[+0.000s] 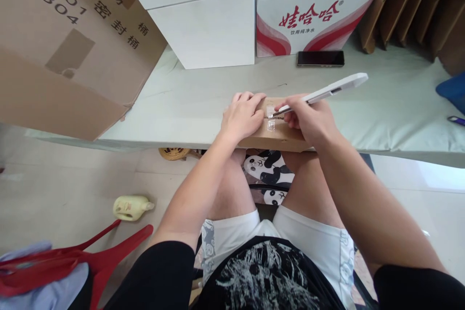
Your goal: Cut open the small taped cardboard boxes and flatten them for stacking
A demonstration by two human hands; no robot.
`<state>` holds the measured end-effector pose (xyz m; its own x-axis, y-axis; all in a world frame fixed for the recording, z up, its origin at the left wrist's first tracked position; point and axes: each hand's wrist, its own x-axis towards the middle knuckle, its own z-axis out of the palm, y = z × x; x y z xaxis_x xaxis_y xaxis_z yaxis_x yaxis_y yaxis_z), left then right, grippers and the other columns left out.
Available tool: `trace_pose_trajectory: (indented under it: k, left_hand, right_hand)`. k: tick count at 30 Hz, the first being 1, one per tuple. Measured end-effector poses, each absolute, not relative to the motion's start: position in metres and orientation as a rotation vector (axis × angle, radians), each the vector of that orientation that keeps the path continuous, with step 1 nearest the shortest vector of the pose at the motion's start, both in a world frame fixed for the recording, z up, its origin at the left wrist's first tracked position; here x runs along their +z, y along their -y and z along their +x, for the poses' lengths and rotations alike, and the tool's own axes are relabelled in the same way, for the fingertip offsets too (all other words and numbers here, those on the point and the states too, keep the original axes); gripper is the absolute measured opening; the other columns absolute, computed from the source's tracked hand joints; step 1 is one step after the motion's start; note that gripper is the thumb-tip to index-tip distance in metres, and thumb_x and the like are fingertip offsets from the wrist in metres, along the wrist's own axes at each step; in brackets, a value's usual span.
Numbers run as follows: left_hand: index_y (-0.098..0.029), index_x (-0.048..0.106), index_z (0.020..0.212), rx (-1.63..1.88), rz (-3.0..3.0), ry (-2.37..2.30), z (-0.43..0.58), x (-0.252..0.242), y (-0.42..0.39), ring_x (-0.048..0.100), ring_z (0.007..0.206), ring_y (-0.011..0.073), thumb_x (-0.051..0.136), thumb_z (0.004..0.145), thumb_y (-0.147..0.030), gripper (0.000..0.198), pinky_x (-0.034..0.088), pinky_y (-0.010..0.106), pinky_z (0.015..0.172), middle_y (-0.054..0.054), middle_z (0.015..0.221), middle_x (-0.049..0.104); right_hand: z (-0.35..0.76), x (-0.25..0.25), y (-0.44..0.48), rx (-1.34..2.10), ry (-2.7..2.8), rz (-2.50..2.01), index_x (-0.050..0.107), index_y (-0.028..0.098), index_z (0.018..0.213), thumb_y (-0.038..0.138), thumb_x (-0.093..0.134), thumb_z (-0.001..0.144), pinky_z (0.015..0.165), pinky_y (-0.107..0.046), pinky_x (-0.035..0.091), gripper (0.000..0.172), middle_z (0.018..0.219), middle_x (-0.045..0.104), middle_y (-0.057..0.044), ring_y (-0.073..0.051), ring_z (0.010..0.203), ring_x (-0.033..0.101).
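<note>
A small brown cardboard box [281, 138] lies at the table's front edge, with pieces of clear tape [271, 126] across its top seam. My left hand [241, 116] is closed over the box's left end, fingers bent at its far edge and thumb on top. In my right hand [308, 118] is a white box cutter [332, 89], gripped like a pen and slanting up to the right. Its blade tip meets the seam beside the tape. My right fingers hide part of the box's right end.
Behind stand white cartons [207, 34] and a red-and-white carton [312, 19], with a black phone [320, 58] before it. A large brown carton [72, 77] stands left, folded cardboard [407, 14] right. Below are a yellow bottle [131, 208] and a red chair [109, 256].
</note>
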<state>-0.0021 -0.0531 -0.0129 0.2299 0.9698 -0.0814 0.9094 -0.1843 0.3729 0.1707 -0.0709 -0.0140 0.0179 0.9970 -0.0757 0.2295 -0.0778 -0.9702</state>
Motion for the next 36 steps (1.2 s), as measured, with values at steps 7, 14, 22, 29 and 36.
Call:
trace_pose_trajectory:
  k: [7,14,22,29,36]
  left_hand:
    - [-0.033,0.056,0.144,0.239,2.169,-1.742,-0.003,-0.013,0.053,0.043,0.141,0.027,0.039,0.093,-0.023,0.054,0.051,0.049,0.106,0.003,0.144,0.06]
    - [-0.032,0.056,0.145,0.244,2.16,-1.741,-0.002,-0.013,0.052,0.043,0.141,0.0277,0.04,0.094,-0.023,0.054,0.051,0.05,0.106,0.003,0.145,0.06]
    - [-0.033,0.056,0.144,0.234,2.166,-1.747,-0.003,-0.013,0.054,0.043,0.141,0.0273,0.04,0.096,-0.025,0.051,0.05,0.049,0.107,0.003,0.145,0.059]
    - [-0.032,0.057,0.143,0.244,2.165,-1.749,-0.002,-0.014,0.054,0.043,0.141,0.0285,0.04,0.097,-0.026,0.049,0.051,0.05,0.106,0.004,0.144,0.059]
    - [-0.033,0.057,0.142,0.283,2.156,-1.747,-0.002,-0.015,0.054,0.044,0.141,0.0298,0.039,0.095,-0.024,0.052,0.051,0.054,0.106,0.004,0.143,0.06]
  right_hand:
    - [0.17,-0.017,0.069,1.079,1.417,-1.46,0.054,0.024,0.073,0.024,0.061,0.077,0.053,-0.026,0.041,0.008,0.063,0.069,0.002,-0.014,0.056,0.06]
    - [0.167,-0.016,0.07,0.994,1.483,-1.513,0.051,0.024,0.068,0.02,0.058,0.077,0.059,-0.028,0.044,0.013,0.056,0.064,0.003,-0.014,0.056,0.059]
    - [0.163,-0.014,0.071,0.944,1.565,-1.582,0.05,0.025,0.066,0.021,0.059,0.075,0.058,-0.03,0.04,0.013,0.055,0.058,0.004,-0.014,0.057,0.053]
    - [0.162,-0.012,0.07,0.858,1.654,-1.611,0.051,0.024,0.066,0.02,0.06,0.073,0.058,-0.03,0.034,0.013,0.06,0.055,0.002,-0.014,0.061,0.047]
    - [0.173,-0.003,0.073,0.823,1.642,-1.712,0.054,0.023,0.061,0.016,0.065,0.074,0.056,-0.031,0.034,0.018,0.057,0.054,0.002,-0.014,0.059,0.046]
